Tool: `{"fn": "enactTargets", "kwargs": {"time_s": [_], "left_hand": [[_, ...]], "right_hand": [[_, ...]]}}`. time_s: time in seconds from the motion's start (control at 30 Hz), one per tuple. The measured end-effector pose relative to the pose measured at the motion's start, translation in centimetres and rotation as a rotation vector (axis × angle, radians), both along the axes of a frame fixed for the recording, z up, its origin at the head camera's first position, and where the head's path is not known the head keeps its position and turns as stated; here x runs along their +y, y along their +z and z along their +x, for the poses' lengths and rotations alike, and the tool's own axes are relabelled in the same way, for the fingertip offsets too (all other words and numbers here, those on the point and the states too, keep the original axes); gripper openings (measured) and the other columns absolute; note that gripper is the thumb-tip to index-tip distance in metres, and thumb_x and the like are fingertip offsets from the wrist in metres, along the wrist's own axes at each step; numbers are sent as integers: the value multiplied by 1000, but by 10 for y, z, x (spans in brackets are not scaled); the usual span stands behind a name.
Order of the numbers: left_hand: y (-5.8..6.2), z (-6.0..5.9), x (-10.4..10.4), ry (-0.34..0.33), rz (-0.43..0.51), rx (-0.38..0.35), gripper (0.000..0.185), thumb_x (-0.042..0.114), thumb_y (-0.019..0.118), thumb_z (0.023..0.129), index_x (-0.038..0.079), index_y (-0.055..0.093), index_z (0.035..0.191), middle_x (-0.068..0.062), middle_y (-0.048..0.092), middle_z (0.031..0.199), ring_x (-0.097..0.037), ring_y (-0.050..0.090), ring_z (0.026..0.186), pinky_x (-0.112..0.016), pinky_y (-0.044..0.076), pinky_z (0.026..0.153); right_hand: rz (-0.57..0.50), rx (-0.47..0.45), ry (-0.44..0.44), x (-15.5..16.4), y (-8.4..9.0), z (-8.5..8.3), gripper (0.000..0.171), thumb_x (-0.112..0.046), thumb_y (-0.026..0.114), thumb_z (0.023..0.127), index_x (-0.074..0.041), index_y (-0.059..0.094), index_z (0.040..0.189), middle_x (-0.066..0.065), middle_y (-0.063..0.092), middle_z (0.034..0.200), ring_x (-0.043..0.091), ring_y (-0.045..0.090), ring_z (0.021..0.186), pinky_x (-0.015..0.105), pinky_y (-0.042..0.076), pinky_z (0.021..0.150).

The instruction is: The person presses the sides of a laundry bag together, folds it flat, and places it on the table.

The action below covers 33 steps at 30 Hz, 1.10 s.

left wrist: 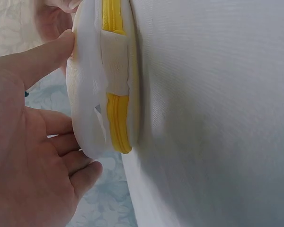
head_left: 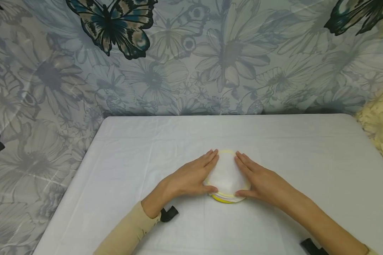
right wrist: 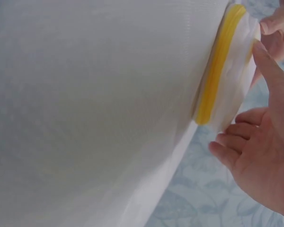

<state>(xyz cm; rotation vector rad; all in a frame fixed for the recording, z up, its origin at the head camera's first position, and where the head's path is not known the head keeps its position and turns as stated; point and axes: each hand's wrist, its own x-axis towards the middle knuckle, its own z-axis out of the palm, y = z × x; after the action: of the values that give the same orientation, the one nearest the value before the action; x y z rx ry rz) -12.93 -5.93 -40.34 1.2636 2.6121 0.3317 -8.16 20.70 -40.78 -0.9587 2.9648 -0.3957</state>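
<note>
The pouch (head_left: pixel 226 177), a round white mesh item with a yellow zip, lies flat near the middle of the bench (head_left: pixel 306 148). The left hand (head_left: pixel 191 179) rests on its left side and the right hand (head_left: pixel 258 180) on its right side. On both hands the fingers lie straight and close together across the top, and each thumb touches the near edge. Neither hand is curled round the pouch; both press or steady it from above.

The left wrist view shows the zip (left wrist: pixel 114 120) running round the rim, shut along the visible stretch, with a white fabric tab (left wrist: pixel 114 61) crossing it. The right wrist view shows the same yellow band (right wrist: pixel 217 71) unbroken on the opposite side.

Judgement: the pouch looks folded flat and zipped, so the flattening appears largely done. What remains is probably lifting the hands away. Whether the pouch holds anything cannot be told.

A floral curtain (head_left: pixel 178 63) hangs behind the bench.
</note>
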Motion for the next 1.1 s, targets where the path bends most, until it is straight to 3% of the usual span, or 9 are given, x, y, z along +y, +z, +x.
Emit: {"fn": "enactTargets", "kwargs": {"time_s": [0.37,0.5,0.87,1.1], "left_hand": [[-2,4,5,-13,-21,11,93,44,65,95,1,12,158,-13,3,166,-24,0,152,-33,10,122],[-4,6,7,-31,-42,17,90,42,62,97,0,10,158,-15,-2,166,-27,-2,152,-33,4,122],[-9,7,9,-55,-89,-45,78,46,42,105,0,8,158,-15,-7,165,-27,-7,152,-34,2,122],[-12,9,11,-61,-121,-5,76,46,41,105,-1,10,157,-17,-5,165,-29,-5,152,-37,4,122]], "right_hand": [[6,22,32,-8,-6,-1,95,-52,71,87,8,33,150,23,25,160,41,28,145,53,38,109],[33,30,41,-10,-7,-1,90,-50,68,91,9,33,150,24,25,159,41,26,146,54,34,112],[95,20,104,-17,-13,0,83,-43,64,96,7,29,152,22,22,161,38,23,147,53,27,116],[128,14,101,-21,-14,3,77,-46,56,99,6,32,152,22,23,160,39,24,147,53,25,117]]}}
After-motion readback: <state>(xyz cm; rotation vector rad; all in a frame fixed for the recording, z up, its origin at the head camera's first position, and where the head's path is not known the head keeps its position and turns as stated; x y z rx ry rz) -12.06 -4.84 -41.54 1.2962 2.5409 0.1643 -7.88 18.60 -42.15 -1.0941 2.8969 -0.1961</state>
